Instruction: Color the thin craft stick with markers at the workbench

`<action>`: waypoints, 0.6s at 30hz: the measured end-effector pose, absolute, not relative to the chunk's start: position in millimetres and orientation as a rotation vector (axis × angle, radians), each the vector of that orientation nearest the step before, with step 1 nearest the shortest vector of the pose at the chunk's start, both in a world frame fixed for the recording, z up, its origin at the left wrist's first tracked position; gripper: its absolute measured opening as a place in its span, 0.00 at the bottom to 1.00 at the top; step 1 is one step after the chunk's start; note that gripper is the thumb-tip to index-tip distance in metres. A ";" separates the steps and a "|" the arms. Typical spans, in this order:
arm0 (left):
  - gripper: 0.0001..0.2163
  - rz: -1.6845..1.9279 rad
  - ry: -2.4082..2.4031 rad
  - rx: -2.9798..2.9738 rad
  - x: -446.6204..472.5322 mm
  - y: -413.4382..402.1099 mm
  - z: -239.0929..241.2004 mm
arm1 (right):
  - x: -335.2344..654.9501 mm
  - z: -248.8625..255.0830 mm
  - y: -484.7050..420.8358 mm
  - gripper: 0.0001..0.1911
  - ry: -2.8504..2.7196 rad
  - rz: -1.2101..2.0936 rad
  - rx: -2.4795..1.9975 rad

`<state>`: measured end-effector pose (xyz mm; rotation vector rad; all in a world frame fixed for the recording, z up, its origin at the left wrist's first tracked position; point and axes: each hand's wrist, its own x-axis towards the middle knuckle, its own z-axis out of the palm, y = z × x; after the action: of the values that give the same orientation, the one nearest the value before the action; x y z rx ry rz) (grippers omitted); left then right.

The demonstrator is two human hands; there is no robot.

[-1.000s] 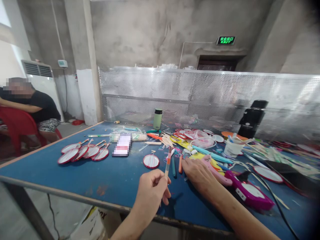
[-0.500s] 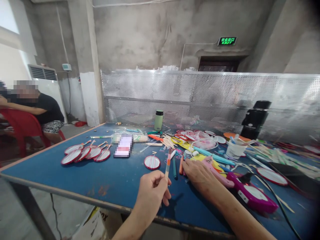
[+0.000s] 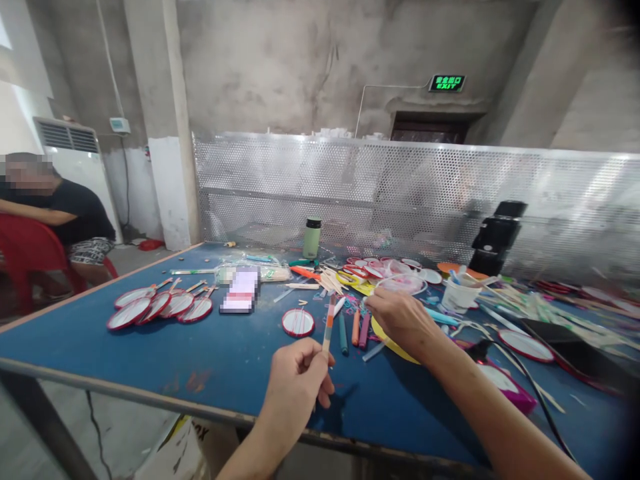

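Note:
My left hand [image 3: 296, 382] pinches a thin painted stick [image 3: 327, 325] with orange and white bands, held upright above the blue table [image 3: 150, 353]. My right hand [image 3: 400, 319] is raised over a yellow paper piece [image 3: 395, 347], fingers curled toward the loose sticks; what they hold, if anything, is hidden. Coloured markers [image 3: 353, 329] lie side by side between the two hands. A small round fan [image 3: 298, 322] with a red rim lies just left of the stick.
Several red-rimmed round fans [image 3: 160, 307] lie in a row at the left. A green bottle [image 3: 313, 237] stands at the back, a white cup [image 3: 459, 295] and a purple glue gun [image 3: 505, 385] at the right. A person in black sits on a red chair [image 3: 25, 257], far left.
My right hand has lifted off the table and moved back toward the pile of sticks, uncovering the markers. My left hand still holds the stick in about the same place.

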<state>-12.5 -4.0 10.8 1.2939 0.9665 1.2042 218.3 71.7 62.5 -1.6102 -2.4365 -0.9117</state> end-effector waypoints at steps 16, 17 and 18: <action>0.11 1.183 0.948 1.282 -12.8 -2.6 10.8 | 172.4 31.8 138.3 0.10 -2.824 -0.974 -1.410; 0.11 1.182 0.949 1.280 -12.7 -2.2 10.7 | 172.2 32.0 139.3 0.11 -2.832 -0.980 -1.401; 0.12 1.186 0.946 1.278 -12.7 -1.8 10.5 | 171.6 32.4 140.1 0.11 -2.838 -0.985 -1.390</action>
<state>-12.7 -1.8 10.5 1.2780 0.9461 1.1857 171.6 140.1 32.4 -1.3902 -2.8377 -0.9850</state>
